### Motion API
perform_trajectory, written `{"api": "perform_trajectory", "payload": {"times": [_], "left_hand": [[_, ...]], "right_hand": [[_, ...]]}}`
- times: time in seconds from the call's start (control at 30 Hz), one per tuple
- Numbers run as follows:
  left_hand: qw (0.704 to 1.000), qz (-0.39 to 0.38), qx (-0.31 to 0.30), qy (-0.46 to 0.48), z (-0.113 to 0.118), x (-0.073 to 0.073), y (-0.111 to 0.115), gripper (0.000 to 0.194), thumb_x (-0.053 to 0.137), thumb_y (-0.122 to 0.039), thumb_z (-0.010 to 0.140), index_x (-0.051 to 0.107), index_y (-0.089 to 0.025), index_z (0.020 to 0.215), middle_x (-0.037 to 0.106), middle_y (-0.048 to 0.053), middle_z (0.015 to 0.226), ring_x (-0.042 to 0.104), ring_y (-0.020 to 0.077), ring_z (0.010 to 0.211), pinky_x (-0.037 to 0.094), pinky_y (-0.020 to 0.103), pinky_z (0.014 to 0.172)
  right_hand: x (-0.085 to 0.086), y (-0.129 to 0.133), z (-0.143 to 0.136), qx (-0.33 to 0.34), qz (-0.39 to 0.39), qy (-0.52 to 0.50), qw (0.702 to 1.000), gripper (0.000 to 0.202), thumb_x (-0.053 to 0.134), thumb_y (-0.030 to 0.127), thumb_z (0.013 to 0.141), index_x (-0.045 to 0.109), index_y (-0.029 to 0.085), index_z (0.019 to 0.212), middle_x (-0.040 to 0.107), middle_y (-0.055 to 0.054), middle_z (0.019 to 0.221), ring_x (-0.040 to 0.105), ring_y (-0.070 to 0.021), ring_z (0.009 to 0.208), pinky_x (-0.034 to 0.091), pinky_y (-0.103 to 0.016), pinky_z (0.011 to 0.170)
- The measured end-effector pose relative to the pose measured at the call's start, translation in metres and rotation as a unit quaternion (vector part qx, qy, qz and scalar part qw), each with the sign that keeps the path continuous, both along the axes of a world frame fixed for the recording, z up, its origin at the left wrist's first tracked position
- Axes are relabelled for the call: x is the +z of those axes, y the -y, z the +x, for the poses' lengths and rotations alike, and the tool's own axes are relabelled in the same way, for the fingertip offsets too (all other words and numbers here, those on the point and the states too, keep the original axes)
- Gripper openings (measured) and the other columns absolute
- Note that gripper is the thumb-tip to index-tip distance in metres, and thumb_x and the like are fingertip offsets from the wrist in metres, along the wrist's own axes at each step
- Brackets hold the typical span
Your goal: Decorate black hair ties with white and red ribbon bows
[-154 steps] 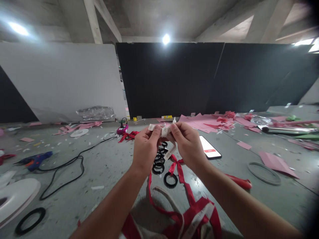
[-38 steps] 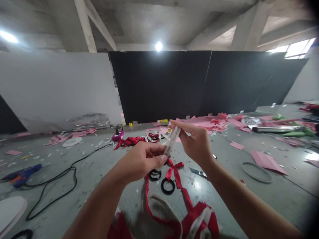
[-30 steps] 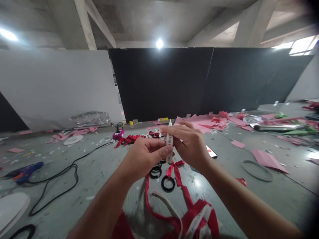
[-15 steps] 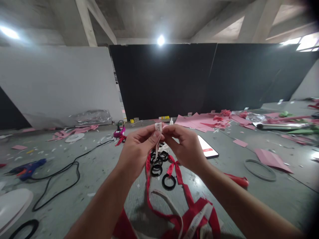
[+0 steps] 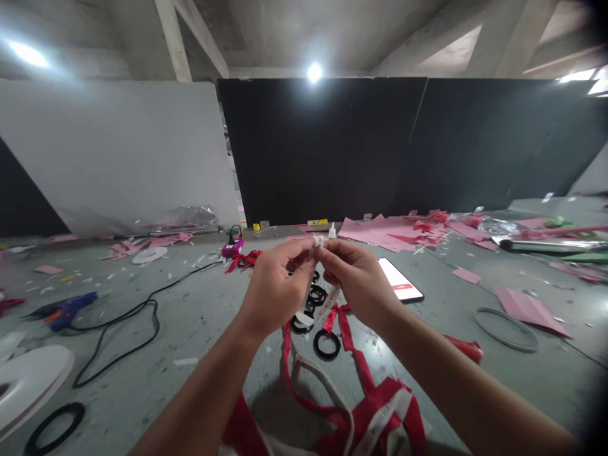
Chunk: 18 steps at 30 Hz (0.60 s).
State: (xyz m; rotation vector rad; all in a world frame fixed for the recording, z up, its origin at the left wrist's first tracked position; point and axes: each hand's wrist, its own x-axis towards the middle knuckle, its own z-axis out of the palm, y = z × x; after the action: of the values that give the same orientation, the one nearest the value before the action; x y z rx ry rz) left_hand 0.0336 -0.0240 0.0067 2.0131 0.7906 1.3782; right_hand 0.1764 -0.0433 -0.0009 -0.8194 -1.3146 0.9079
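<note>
Left hand: thumb and fingers pinching the white printed ribbon above the counter.
Right hand: fingertips closed on the same ribbon, close beside the left fingertips.
White printed ribbon: bent up between both hands, a lettered tail hanging below them.
Black rings: clustered on the counter beneath the hands, partly hidden.
Red bow: to the right of the cluster, at the far edge of a single black ring.
Red ribbon heap: near side, white lettered strip across it.
Phone: right of the right hand, screen lit.
Glue gun: left, black cord attached.
</note>
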Motion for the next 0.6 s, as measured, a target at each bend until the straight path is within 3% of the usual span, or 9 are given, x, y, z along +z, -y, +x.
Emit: {"api": "perform_trajectory", "payload": {"times": [0.17,0.3,0.4,0.6], "left_hand": [[0.991,-0.093,-0.002,0.097,0.003,0.001,-0.001,0.025,0.068,-0.029,0.083,0.067,-0.017,0.106,0.072,0.005,0.091,0.066,0.0154,0.082,0.051,0.025,0.073],[0.978,-0.152,-0.094,0.107,0.004,0.001,-0.003,0.026,0.066,-0.033,0.085,0.071,-0.016,0.105,0.072,0.006,0.093,0.065,0.0152,0.083,0.051,0.027,0.079],[0.97,-0.181,-0.12,0.108,0.003,-0.003,-0.006,0.024,0.068,-0.033,0.083,0.076,-0.017,0.099,0.072,0.004,0.084,0.063,0.0143,0.077,0.049,0.028,0.078],[0.908,-0.324,-0.175,0.202,0.005,-0.008,-0.012,0.021,0.08,-0.029,0.071,0.078,-0.016,0.087,0.068,0.002,0.069,0.056,0.0095,0.066,0.045,0.022,0.067]], "right_hand": [[0.0,-0.002,0.003,-0.023,0.008,-0.008,1.0,0.022,0.065,0.038,0.085,0.069,0.016,0.088,0.051,0.002,0.063,0.041,-0.0096,0.056,0.028,-0.027,0.052],[0.001,-0.002,0.003,-0.023,0.009,-0.027,0.999,0.018,0.069,0.034,0.082,0.071,0.016,0.084,0.05,0.003,0.059,0.041,-0.0098,0.055,0.029,-0.027,0.052],[0.001,-0.001,0.003,-0.011,0.007,-0.033,0.999,0.017,0.069,0.033,0.082,0.071,0.016,0.077,0.048,0.003,0.057,0.04,-0.0096,0.054,0.028,-0.028,0.051],[-0.002,-0.001,-0.001,0.005,0.007,-0.016,1.0,0.023,0.065,0.034,0.085,0.068,0.017,0.07,0.04,0.005,0.054,0.033,-0.0086,0.053,0.025,-0.027,0.051]]}}
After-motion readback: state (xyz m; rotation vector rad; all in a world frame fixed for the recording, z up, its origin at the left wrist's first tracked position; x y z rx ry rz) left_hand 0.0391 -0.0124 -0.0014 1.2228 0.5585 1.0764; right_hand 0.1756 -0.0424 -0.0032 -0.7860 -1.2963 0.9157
